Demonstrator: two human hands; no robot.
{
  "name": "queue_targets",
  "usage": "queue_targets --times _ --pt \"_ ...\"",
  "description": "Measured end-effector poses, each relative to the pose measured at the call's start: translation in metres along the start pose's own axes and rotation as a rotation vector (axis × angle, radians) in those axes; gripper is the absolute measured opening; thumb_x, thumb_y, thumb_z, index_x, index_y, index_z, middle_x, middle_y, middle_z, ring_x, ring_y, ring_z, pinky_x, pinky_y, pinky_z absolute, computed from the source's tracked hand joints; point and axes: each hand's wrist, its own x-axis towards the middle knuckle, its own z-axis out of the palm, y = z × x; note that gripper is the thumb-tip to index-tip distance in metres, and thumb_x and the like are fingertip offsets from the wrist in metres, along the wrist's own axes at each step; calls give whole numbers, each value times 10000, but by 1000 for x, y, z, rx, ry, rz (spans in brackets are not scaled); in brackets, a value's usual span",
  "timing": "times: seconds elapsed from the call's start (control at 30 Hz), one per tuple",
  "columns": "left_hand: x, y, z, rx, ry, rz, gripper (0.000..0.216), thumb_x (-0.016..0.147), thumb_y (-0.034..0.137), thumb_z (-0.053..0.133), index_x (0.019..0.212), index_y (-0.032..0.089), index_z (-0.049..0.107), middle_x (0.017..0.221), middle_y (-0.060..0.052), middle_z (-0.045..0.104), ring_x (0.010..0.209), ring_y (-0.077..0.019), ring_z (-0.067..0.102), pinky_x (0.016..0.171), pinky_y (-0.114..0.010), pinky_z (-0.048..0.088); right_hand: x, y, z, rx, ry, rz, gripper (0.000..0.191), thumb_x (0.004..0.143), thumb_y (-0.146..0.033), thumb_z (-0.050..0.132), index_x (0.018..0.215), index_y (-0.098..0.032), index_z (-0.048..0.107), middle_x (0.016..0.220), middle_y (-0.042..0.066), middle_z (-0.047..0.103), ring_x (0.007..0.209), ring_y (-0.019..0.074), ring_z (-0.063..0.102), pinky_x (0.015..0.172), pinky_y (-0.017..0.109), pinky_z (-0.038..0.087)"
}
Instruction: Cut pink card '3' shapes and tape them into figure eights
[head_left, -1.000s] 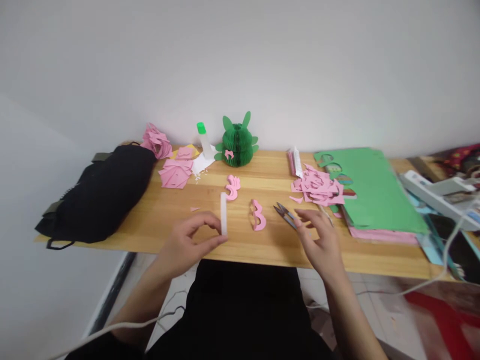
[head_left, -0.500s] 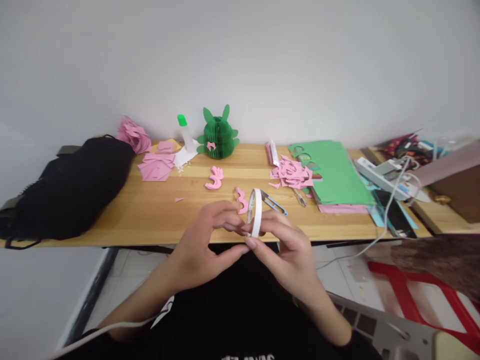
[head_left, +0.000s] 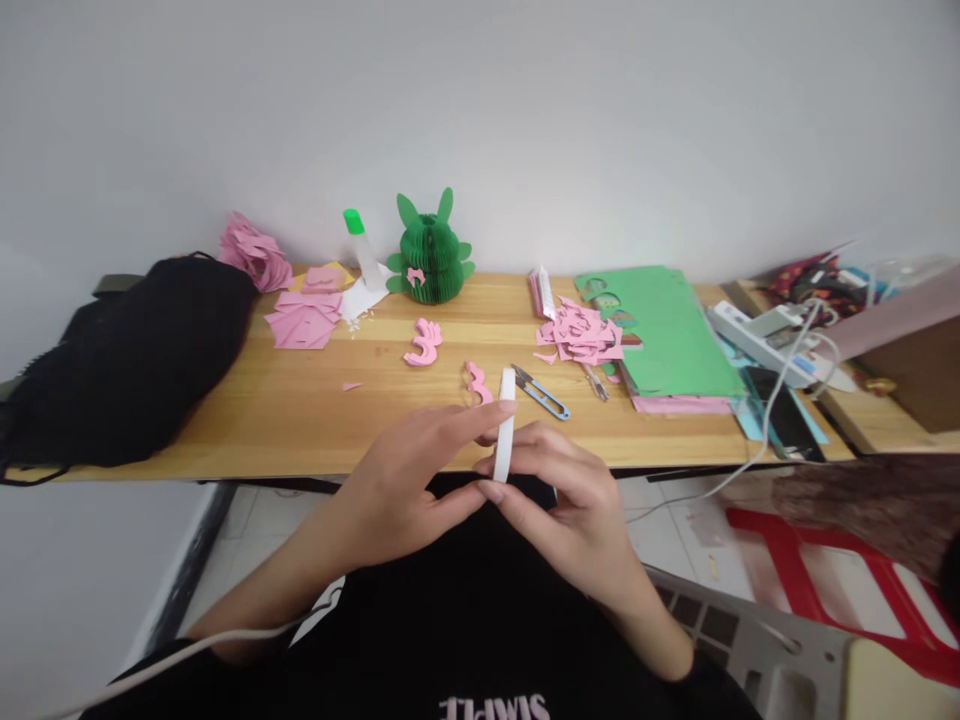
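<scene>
Both hands meet just in front of the wooden table's (head_left: 300,420) near edge, over my lap. My left hand (head_left: 409,480) and my right hand (head_left: 559,500) pinch a white ring-shaped roll of tape (head_left: 505,425), held upright on edge between the fingertips. Just beyond the roll lie a pink paper cut-out (head_left: 475,383) and small blue-handled snips (head_left: 541,392). A second pink cut-out (head_left: 422,343) lies further back.
A black bag (head_left: 127,350) covers the table's left end. At the back stand a green-capped glue bottle (head_left: 362,250) and a green honeycomb paper figure (head_left: 426,255). Pink scraps (head_left: 581,335) and green sheets (head_left: 660,335) lie right; a white power strip (head_left: 757,340) and cables beyond.
My left hand lifted the white roll off the table toward my lap and my right hand left the snips and joined it. The camera view shifted right and down.
</scene>
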Motion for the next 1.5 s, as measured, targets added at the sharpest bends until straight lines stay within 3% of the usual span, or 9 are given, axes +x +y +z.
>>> queue_targets --times 0.43,0.93,1.2,1.5 --pt "0 -14 7 19 58 -4 477 916 337 645 1349 250 464 1068 -60 719 978 -196 701 857 -346 562 2 7 -2 80 -11 68 89 873 -115 675 922 -176 717 861 40 689 813 137 662 737 264 544" --pt "4 -20 7 52 59 43 544 866 306 706 1355 290 466 1061 -57 735 946 -208 706 813 -370 558 6 13 -2 138 -29 134 149 878 -137 672 956 -236 752 863 31 693 807 156 673 725 298 556" --pt "-1 -19 14 -160 81 -94 514 822 206 719 1287 303 523 1123 -30 701 1044 -204 682 945 -345 544 7 16 -1 183 -37 164 152 868 -140 681 945 -243 760 846 23 696 794 148 671 728 287 559" --pt "-2 -18 19 -299 62 -202 463 832 152 640 1243 335 532 1118 -26 658 1063 -210 648 963 -367 555 9 22 0 176 -18 227 88 859 -151 675 868 -212 739 799 19 679 754 146 644 684 276 542"
